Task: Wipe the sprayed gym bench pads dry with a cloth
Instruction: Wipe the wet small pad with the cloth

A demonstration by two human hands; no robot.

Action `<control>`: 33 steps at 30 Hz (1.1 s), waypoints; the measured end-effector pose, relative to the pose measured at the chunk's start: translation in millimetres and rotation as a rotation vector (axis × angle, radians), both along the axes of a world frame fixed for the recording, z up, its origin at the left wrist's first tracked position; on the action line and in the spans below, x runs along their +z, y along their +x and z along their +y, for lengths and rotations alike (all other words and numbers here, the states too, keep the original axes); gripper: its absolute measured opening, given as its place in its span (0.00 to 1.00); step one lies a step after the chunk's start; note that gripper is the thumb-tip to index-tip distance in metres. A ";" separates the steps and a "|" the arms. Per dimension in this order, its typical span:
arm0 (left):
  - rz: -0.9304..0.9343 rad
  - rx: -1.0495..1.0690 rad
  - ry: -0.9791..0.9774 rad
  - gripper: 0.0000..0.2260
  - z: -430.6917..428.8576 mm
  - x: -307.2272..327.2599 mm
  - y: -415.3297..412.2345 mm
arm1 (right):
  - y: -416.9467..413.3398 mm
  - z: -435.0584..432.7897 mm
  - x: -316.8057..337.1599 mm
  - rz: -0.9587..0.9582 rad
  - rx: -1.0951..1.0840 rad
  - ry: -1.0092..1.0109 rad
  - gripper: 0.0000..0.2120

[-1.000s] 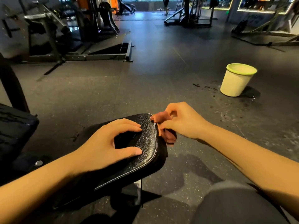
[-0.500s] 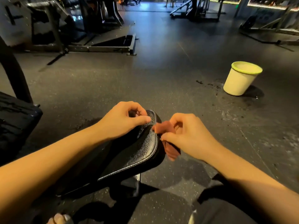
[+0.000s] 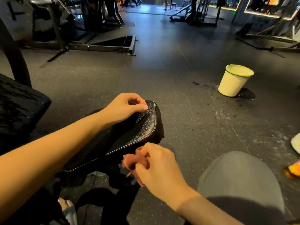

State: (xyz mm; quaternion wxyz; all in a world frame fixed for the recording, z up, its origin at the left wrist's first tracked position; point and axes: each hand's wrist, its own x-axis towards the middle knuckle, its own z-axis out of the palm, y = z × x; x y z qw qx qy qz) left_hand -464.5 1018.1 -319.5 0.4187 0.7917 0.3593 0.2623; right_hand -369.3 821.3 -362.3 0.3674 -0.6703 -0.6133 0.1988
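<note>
In front of me a cream bucket (image 3: 233, 82) with a green rim stands upright on the dark speckled floor (image 3: 162, 75). Just left of the bucket there are small dark spots (image 3: 203, 85) on the floor, and at its right side a wet patch (image 3: 246, 95) touches its base. Far to the left of the bucket and behind it, a grey steel machine frame (image 3: 110, 47) lies low on the floor. Behind the bucket, far away, stand more black machines (image 3: 194, 15). On the near side of the bucket, at the right edge, I see a white thing (image 3: 296, 144) and under it an orange thing (image 3: 294, 170), both cut off and blurred. My knee (image 3: 240, 176) in grey trousers is also nearer than the bucket.
</note>
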 end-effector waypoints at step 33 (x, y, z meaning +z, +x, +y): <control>0.235 -0.137 0.587 0.07 91.5 43.5 -6.6 | 87.2 164.4 46.4 0.129 -0.294 -0.031 0.02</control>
